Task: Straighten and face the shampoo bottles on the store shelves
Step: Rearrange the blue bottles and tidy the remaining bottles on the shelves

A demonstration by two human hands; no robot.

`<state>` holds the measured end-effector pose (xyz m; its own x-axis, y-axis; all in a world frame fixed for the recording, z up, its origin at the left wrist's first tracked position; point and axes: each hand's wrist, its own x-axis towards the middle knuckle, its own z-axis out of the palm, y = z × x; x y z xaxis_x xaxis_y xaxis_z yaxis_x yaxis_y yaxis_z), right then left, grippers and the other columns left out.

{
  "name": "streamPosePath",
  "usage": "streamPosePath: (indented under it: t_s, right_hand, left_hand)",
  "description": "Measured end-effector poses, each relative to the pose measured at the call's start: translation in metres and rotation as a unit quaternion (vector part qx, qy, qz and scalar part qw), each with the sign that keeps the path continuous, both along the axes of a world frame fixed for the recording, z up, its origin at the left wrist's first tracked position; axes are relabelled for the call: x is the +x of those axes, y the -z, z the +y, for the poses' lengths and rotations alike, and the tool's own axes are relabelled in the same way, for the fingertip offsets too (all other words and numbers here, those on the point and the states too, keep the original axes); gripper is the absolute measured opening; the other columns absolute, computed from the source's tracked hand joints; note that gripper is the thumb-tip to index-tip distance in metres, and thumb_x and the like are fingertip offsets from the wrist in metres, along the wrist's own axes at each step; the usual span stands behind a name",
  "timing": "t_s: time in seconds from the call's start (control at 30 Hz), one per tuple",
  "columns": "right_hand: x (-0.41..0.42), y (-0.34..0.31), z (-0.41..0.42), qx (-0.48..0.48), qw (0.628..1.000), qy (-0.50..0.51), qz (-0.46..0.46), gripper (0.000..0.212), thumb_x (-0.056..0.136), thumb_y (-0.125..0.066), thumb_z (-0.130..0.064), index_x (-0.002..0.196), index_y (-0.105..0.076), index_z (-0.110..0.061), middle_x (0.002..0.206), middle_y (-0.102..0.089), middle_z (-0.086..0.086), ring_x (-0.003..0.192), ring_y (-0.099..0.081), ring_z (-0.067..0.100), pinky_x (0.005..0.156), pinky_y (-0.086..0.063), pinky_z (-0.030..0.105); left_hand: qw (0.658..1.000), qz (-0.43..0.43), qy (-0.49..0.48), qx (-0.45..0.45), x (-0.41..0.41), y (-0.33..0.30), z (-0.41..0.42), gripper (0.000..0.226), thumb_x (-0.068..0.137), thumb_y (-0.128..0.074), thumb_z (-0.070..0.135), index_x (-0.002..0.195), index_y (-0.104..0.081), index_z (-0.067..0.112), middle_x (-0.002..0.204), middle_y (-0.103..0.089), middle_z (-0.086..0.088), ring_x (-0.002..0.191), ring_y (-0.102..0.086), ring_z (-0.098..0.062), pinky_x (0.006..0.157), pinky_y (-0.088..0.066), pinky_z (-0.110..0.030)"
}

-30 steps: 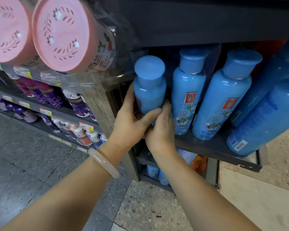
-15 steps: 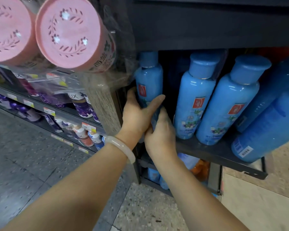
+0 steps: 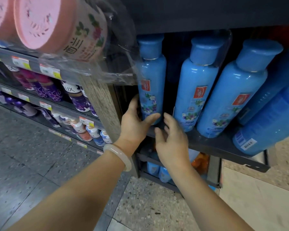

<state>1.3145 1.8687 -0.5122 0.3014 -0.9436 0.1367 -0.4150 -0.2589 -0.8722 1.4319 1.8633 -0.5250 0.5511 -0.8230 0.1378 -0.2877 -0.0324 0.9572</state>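
Leftmost shampoo bottle point(image 3: 151, 90) stands upright, label outward, on the shelf point(image 3: 207, 145), its base gripped by the left hand point(image 3: 137, 124), while the right hand point(image 3: 172, 142), fingers spread and empty, sits just right of and below it.

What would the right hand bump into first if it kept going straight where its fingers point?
Probably the dark shelf edge, or the gap just right of the leftmost blue bottle. The right hand points up and forward there, fingers relaxed. Depth is hard to judge.
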Motion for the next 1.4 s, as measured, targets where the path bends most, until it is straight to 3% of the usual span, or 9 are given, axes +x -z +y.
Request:
streamPosePath:
  t_s: [0.13,0.3,0.4,0.5,0.6,0.77,0.97,1.1,1.4]
  right_hand:
    - [-0.039,0.013,0.012,-0.001,0.99,0.119,-0.071,0.031,0.084,-0.062,-0.01,0.11,-0.055,-0.023,0.108,-0.06,0.005,0.101,-0.059,0.014,0.092,-0.049,0.04]
    - [-0.073,0.016,0.014,-0.013,0.963,0.228,-0.143,0.044,0.076,-0.068,-0.02,0.114,-0.046,-0.027,0.119,-0.053,0.006,0.112,-0.054,0.017,0.096,-0.044,0.027]
    - [-0.083,0.008,0.003,-0.039,0.965,0.219,-0.142,0.068,0.071,-0.067,-0.026,0.131,-0.036,-0.019,0.137,-0.041,0.003,0.126,-0.041,0.01,0.106,-0.033,0.016]
    - [-0.087,0.006,-0.016,-0.022,0.973,0.185,-0.134,0.089,0.072,-0.073,-0.026,0.142,-0.021,-0.014,0.15,-0.027,0.003,0.137,-0.028,0.009,0.115,-0.026,0.03]
    - [-0.086,0.004,-0.034,-0.027,0.979,0.162,-0.122,0.09,0.069,-0.068,-0.03,0.143,-0.017,-0.019,0.15,-0.03,0.002,0.137,-0.032,0.012,0.113,-0.031,0.041]
    - [-0.087,-0.001,-0.049,-0.002,0.988,0.136,-0.067,0.077,0.076,-0.069,-0.007,0.138,-0.027,-0.021,0.137,-0.047,-0.001,0.123,-0.046,0.011,0.099,-0.035,0.02]
    - [-0.078,0.004,-0.045,-0.046,0.976,0.204,-0.06,0.072,0.069,-0.077,-0.014,0.129,-0.038,-0.013,0.125,-0.051,0.004,0.12,-0.048,0.021,0.1,-0.042,0.04]
    - [-0.073,0.008,-0.043,-0.061,0.969,0.232,-0.054,0.074,0.069,-0.078,-0.016,0.131,-0.039,-0.008,0.128,-0.049,0.009,0.122,-0.046,0.025,0.096,-0.04,0.033]
    - [-0.069,0.013,-0.04,-0.046,0.964,0.241,-0.099,0.072,0.071,-0.077,-0.016,0.131,-0.039,-0.008,0.127,-0.048,0.008,0.122,-0.046,0.021,0.101,-0.038,0.028]
  left_hand:
    - [1.0,0.017,-0.003,-0.007,-0.001,0.001,-0.008,0.087,0.058,-0.076,0.044,0.134,-0.04,0.022,0.124,-0.062,-0.002,0.115,-0.059,-0.015,0.099,-0.047,-0.045]
    - [1.0,0.008,0.003,-0.003,0.0,0.004,-0.012,0.089,0.06,-0.074,0.046,0.137,-0.036,0.023,0.132,-0.056,0.0,0.122,-0.053,-0.014,0.104,-0.043,-0.045]
    - [0.994,-0.026,-0.101,-0.033,-0.022,0.002,0.004,0.077,0.065,-0.08,0.032,0.129,-0.042,0.015,0.124,-0.051,-0.001,0.114,-0.05,-0.011,0.104,-0.042,-0.036]
    - [0.989,-0.048,-0.114,-0.082,-0.067,-0.004,0.021,0.057,0.066,-0.08,0.028,0.111,-0.045,0.021,0.105,-0.046,0.013,0.102,-0.049,-0.003,0.095,-0.043,-0.02]
    - [0.998,-0.029,-0.03,-0.041,-0.094,-0.002,0.007,0.067,0.059,-0.078,0.046,0.114,-0.046,0.022,0.111,-0.052,0.007,0.11,-0.053,-0.009,0.097,-0.046,-0.032]
    - [0.999,-0.041,-0.036,-0.002,-0.094,0.002,-0.019,0.066,0.058,-0.084,0.035,0.106,-0.04,0.024,0.113,-0.059,-0.004,0.107,-0.058,-0.017,0.09,-0.05,-0.041]
    - [0.997,-0.073,0.023,-0.004,-0.078,0.001,-0.017,0.061,0.069,-0.08,0.019,0.114,-0.039,0.019,0.108,-0.058,0.012,0.103,-0.056,0.0,0.087,-0.046,-0.013]
    - [0.995,-0.072,0.072,-0.002,-0.067,0.0,-0.017,0.062,0.072,-0.077,0.011,0.121,-0.039,0.012,0.103,-0.049,0.023,0.097,-0.045,0.016,0.076,-0.036,0.006]
    - [0.998,-0.022,0.052,-0.001,-0.079,0.005,-0.009,0.069,0.075,-0.073,0.021,0.134,-0.037,0.019,0.128,-0.057,0.005,0.121,-0.052,-0.007,0.102,-0.045,-0.037]
